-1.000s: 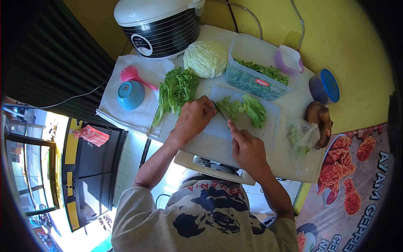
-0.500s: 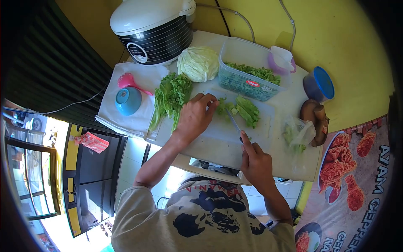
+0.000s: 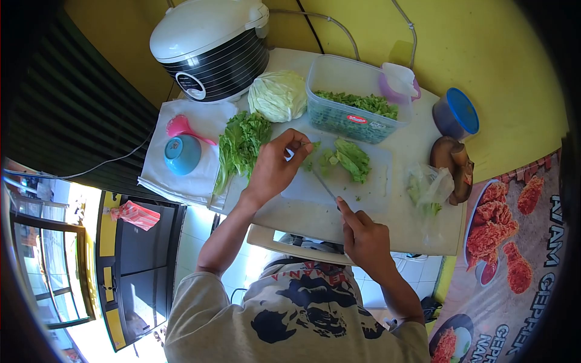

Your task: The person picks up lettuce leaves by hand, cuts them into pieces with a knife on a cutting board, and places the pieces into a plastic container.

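My right hand is wrapped round the handle of a knife, forefinger stretched along it. The blade slants up and left over a translucent cutting board, its tip near my left fingers. Thumb and fingers of my left hand are pinched together at a small green bit of lettuce. Right of the blade lies a larger lettuce piece, with small scraps around it. A bunch of leafy lettuce rests left of my left hand. Cut greens fill part of a clear plastic container behind the board.
A cabbage and a rice cooker stand at the back left. On white cloth are a pink ladle and a blue bowl. To the right are a plastic bag, a brown object and a blue-lidded tub.
The knife has drawn back toward me and left, away from the larger lettuce piece. My left hand, still pinched, has pulled a little away from the cut pieces. The view has shifted slightly.
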Motion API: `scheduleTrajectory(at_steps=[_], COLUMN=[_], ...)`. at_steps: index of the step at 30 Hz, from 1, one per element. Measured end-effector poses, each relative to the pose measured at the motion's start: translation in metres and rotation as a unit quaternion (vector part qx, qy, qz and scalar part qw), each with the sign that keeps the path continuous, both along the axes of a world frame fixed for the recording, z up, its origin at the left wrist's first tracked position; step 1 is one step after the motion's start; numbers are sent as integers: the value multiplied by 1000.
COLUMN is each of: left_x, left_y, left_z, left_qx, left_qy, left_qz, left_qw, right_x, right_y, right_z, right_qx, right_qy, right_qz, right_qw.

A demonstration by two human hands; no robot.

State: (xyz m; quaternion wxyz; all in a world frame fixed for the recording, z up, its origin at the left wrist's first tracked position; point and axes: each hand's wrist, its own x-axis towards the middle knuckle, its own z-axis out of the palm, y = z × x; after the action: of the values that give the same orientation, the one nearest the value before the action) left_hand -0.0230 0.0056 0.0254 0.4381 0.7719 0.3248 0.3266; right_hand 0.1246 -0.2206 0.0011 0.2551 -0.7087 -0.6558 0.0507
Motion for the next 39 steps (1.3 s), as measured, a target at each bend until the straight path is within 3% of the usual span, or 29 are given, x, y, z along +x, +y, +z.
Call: scheduleTrajectory(at_steps=[4,10,15,19,28,34,37,39], left_x=[-19,-29,-18,-13,-29,-26,-27,-27], left_y=[-6,-9,-20,-25,-22,-26,-27,-28], left_z=[2,-11,-7,-16,-27,-34,-32,-33], left_qx=[18,16,11,45,62,50,40,36], left_qy=[70,119,150,105,114,123,116,110], left_qz=[-2,-2,21,31,43,80,83,88], left_qw=[997,993,988,993,991,988,989,989], right_x=[-6,-1,-8,-17,-13,-22,-33,-35], right_y=[13,17,6,7,10,12,8,8], right_z=[-6,-4,-3,-2,-4,-5,1,-12], right_qx=[-14,16,31,-41,-8,32,-35,-15], right_qy=[-14,4,67,72,-6,51,81,61], right_qz=[25,-28,-14,-25,-1,-2,-4,8], right_qw=[999,999,997,996,1000,998,996,998])
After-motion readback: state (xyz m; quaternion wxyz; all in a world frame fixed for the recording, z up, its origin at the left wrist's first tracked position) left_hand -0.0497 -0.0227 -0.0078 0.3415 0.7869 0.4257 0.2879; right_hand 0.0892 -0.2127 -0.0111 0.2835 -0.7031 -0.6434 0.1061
